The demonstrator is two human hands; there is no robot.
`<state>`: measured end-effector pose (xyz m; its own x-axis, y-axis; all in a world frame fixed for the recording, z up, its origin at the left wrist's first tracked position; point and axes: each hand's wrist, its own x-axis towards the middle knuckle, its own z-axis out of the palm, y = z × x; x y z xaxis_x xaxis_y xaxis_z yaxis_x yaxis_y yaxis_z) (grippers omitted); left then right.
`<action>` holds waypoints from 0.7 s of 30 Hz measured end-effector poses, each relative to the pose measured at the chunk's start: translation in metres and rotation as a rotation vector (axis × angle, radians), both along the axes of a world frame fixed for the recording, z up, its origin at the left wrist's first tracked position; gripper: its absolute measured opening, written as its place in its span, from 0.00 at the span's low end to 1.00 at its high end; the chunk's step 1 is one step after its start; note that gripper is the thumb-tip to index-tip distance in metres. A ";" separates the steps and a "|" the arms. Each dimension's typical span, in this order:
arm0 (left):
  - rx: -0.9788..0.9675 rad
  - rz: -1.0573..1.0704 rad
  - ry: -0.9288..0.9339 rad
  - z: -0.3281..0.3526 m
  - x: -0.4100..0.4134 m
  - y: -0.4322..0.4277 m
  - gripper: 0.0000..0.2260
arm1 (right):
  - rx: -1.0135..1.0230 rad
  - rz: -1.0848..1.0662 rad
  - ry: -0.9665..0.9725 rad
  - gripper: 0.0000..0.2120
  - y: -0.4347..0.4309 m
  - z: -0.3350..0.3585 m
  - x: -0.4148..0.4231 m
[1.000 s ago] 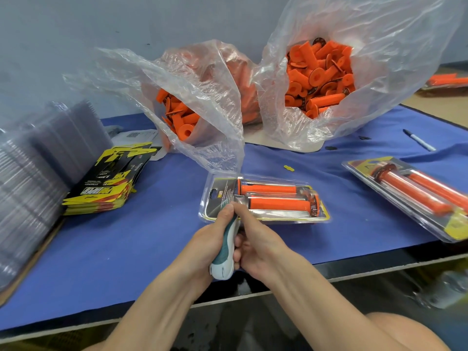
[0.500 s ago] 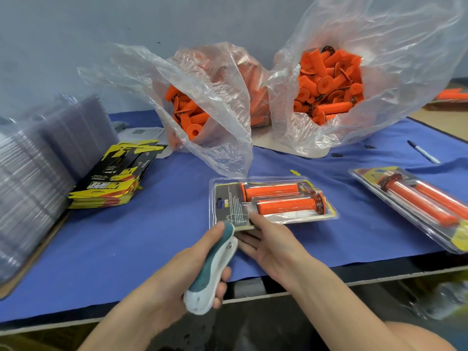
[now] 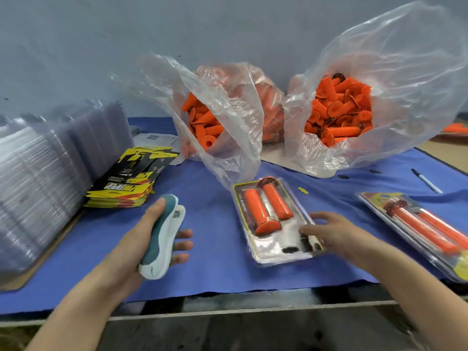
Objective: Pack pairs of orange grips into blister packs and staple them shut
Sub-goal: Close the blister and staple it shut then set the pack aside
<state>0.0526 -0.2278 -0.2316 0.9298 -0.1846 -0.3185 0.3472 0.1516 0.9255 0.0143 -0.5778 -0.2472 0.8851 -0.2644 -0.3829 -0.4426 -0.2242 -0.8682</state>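
A clear blister pack (image 3: 274,245) with two orange grips (image 3: 264,209) inside lies on the blue table cover in front of me, its long side pointing away from me. My right hand (image 3: 331,233) rests on its near right corner with fingers spread fairly straight. My left hand (image 3: 141,239) grips a teal and white stapler (image 3: 162,236) and holds it above the table, well left of the pack.
Two clear bags of loose orange grips (image 3: 207,127) (image 3: 339,115) stand at the back. Yellow-black insert cards (image 3: 131,183) and a tall stack of blister shells (image 3: 38,183) are on the left. Finished packs (image 3: 425,234) and a marker pen (image 3: 426,184) lie at the right.
The stapler came off the pack and moved left with my left hand. My right hand turned the pack from lying crosswise to pointing away from me.
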 end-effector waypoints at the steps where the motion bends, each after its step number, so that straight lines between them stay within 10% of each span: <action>1: -0.013 -0.021 -0.008 -0.002 -0.002 -0.006 0.34 | -0.105 -0.031 -0.019 0.20 -0.005 0.005 0.004; 5: -0.058 -0.039 -0.017 -0.006 -0.005 -0.039 0.34 | -0.552 -0.090 -0.156 0.23 -0.004 0.027 -0.004; 9: -0.056 -0.145 -0.110 -0.005 -0.001 -0.070 0.31 | 0.251 -0.321 -0.273 0.04 0.072 0.033 -0.066; 13: 0.082 -0.340 -0.257 -0.004 0.009 -0.095 0.32 | 0.949 -0.289 0.199 0.21 0.120 0.015 -0.097; 21: 0.100 -0.424 -0.357 -0.017 0.019 -0.122 0.30 | 1.192 -0.697 -0.146 0.12 0.109 -0.003 -0.052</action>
